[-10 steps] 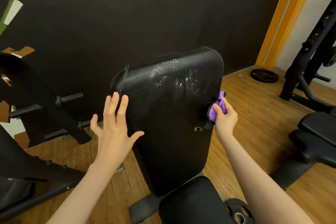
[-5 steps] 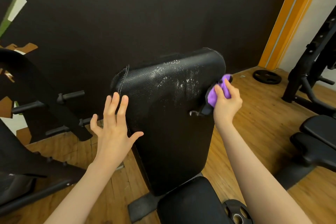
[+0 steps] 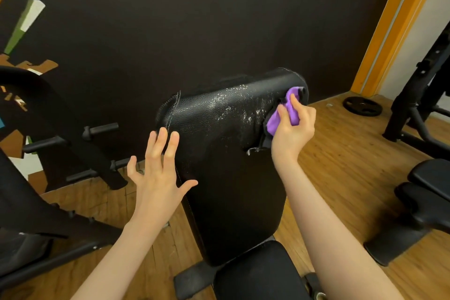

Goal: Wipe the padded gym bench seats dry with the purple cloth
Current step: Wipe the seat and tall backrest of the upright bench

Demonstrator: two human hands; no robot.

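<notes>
Head view: my right hand point(image 3: 292, 129) has its grip clamped on the bunched purple cloth point(image 3: 283, 117), fingers curled round it, pressing it against the upper right corner of the raised backrest pad point(image 3: 229, 178); my left hand point(image 3: 158, 178) has its grip apart, fingers spread and straight, at the pad's left edge, and I cannot tell whether it touches the pad or hovers just beside it; water droplets point(image 3: 233, 107) speckle the top band of the pad, from about the middle to just beside the cloth; the lower part of the pad looks dark and free of beads, though glare makes that unsure.

To do this stroke well, I judge: sweep the cloth leftward across the wet band in overlapping passes, keep flat pressure, brace the left edge with the open hand so the pad does not rock; refold the cloth once it is soaked; run over the stitched seam point(image 3: 174, 109) at the top left, where water could sit.

The flat seat pad point(image 3: 258, 273) sits below the backrest, not touched by either hand; a weight plate point(image 3: 362, 105) lies on the wooden floor point(image 3: 341, 165) well apart to the right.

Containers: none visible in this view.
</notes>
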